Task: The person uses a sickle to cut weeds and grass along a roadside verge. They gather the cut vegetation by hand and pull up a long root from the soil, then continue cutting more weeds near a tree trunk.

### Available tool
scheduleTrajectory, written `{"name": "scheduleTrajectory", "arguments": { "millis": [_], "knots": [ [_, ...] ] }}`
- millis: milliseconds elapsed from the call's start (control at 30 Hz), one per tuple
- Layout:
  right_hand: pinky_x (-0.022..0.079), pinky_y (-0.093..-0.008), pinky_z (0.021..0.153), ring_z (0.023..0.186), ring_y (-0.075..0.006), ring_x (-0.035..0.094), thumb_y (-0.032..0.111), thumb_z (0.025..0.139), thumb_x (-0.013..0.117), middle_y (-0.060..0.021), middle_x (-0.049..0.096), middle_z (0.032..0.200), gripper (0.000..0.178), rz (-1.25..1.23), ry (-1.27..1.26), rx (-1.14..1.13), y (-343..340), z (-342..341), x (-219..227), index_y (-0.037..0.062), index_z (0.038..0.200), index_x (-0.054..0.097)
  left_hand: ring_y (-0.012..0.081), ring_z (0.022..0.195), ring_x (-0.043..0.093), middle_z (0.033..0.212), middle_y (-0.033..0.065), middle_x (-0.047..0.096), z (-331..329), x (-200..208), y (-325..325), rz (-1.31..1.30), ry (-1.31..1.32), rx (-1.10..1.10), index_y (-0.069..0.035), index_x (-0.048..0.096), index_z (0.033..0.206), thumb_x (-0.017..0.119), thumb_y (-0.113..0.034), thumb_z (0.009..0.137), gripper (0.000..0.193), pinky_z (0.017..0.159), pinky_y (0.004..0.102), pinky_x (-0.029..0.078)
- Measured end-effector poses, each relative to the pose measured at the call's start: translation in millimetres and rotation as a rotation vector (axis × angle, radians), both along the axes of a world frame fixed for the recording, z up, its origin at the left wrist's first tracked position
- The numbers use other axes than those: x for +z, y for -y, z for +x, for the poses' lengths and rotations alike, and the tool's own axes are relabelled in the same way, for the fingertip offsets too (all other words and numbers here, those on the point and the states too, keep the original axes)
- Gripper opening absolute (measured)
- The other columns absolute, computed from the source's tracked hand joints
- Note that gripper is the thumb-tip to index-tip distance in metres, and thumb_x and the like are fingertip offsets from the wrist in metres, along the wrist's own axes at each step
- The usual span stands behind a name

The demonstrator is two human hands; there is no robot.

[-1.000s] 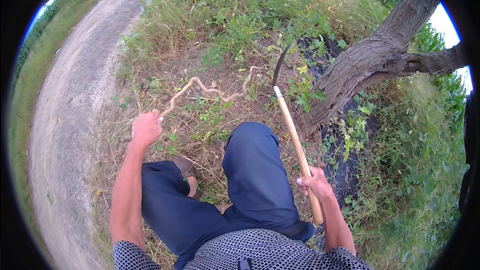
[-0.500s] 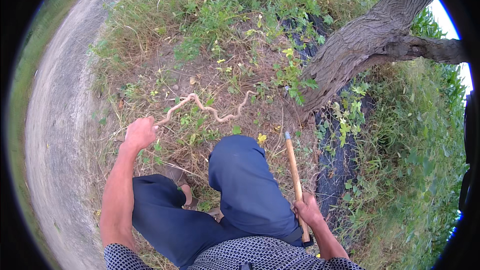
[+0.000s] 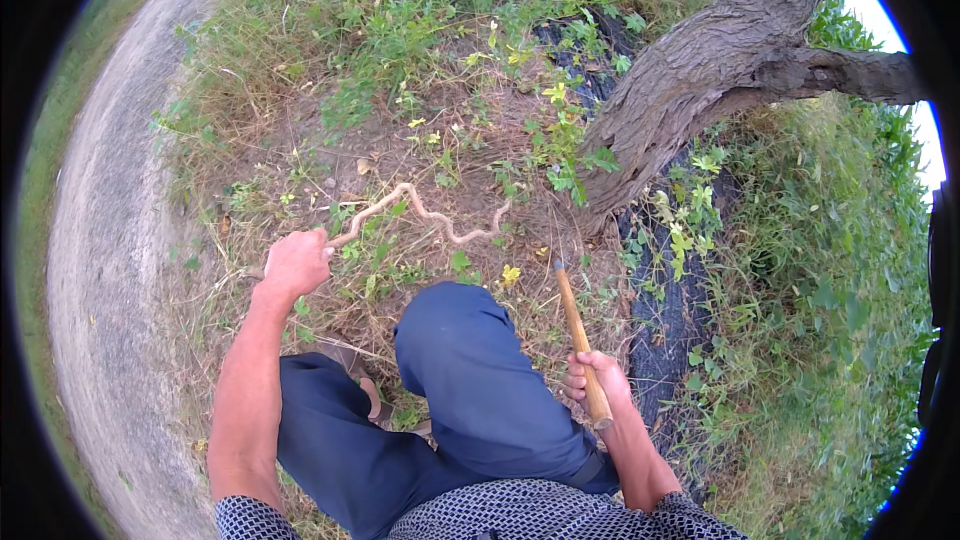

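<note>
Left hand (image 3: 298, 262) gripping a crooked stick (image 3: 427, 215) over weedy ground (image 3: 375, 145), right hand (image 3: 598, 382) wrapped round a wooden handle (image 3: 573, 315), near end higher in view than before, tree trunk (image 3: 690, 75) close by, roomy path (image 3: 115, 250) far left

Left head-worn fisheye, looking down, fairly near, above the bent knees (image 3: 450, 335)

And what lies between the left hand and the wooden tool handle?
In the head view, the right knee in dark blue trousers, with dry grass beside it, lies between the left hand and the wooden tool handle.
</note>
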State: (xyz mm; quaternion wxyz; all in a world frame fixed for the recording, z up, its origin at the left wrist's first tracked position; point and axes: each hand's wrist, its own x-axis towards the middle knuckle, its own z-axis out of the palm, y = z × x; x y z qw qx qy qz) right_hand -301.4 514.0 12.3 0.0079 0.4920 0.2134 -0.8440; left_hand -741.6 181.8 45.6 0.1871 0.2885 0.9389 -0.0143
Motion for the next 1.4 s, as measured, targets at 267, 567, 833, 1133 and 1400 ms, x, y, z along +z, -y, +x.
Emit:
{"name": "scheduleTrajectory", "arguments": {
  "millis": [267, 567, 833, 1133, 1400],
  "knots": [
    [0.043, -0.0341, 0.045, 0.054, -0.0154, 0.052, 0.011, 0.096, 0.064, -0.0037, 0.055, 0.07, 0.011, 0.382, 0.063, 0.153, -0.9, -92.4, 2.6, 0.0019, 0.095, 0.058, 0.0409, 0.1, 0.075, 0.102, 0.0209, 0.077, -2.1, -8.6, -2.8, -0.007, 0.0, -0.004, -0.004, 0.071, 0.11, 0.066, -0.029, 0.104, 0.026, 0.088, 0.0554, 0.059],
    [0.061, -0.0458, 0.079, 0.087, -0.0332, 0.074, 0.019, 0.096, 0.068, -0.0224, 0.073, 0.099, 0.038, 0.911, 0.361, 0.562, -52.5, -210.9, -57.6, -0.0136, 0.115, 0.063, 0.0404, 0.099, 0.076, 0.102, 0.0212, 0.078, -6.0, -19.9, -59.9, 0.088, 0.015, -0.008, -0.003, 0.072, 0.109, 0.066, -0.026, 0.103, 0.025, 0.088, 0.0541, 0.06],
    [0.056, -0.0504, 0.103, 0.124, -0.047, 0.07, 0.021, 0.096, 0.066, -0.0404, 0.068, 0.128, 0.052, 1.21, 0.488, 1.007, -39.7, -160.5, -27.2, -0.0165, 0.133, 0.062, 0.042, 0.096, 0.077, 0.102, 0.0243, 0.077, -10.4, 1.8, -66.0, 0.097, -0.037, 0.0, -0.001, 0.072, 0.11, 0.066, -0.017, 0.097, 0.022, 0.086, 0.0545, 0.061],
    [0.053, -0.0558, 0.099, 0.112, -0.0416, 0.066, 0.016, 0.093, 0.068, -0.0207, 0.071, 0.118, 0.03, 1.998, 0.042, 1.34, -49.5, 103.9, -27.8, 0.0043, 0.12, 0.073, 0.0373, 0.103, 0.077, 0.108, 0.022, 0.078, -11.4, 26.6, -57.8, 0.156, -0.069, 0.005, -0.003, 0.078, 0.109, 0.067, -0.018, 0.098, 0.022, 0.091, 0.0513, 0.061],
    [0.056, -0.044, 0.056, 0.065, -0.0286, 0.068, 0.01, 0.091, 0.07, -0.0203, 0.068, 0.081, 0.022, 1.17, 0.714, 0.679, 3.9, 116.5, 37.0, -0.0078, 0.099, 0.06, 0.0415, 0.105, 0.074, 0.109, 0.0209, 0.077, -4.3, 21.1, -37.6, 0.319, -0.134, 0.157, -0.003, 0.074, 0.106, 0.064, -0.02, 0.099, 0.021, 0.09, 0.0548, 0.059]
  ]
}}
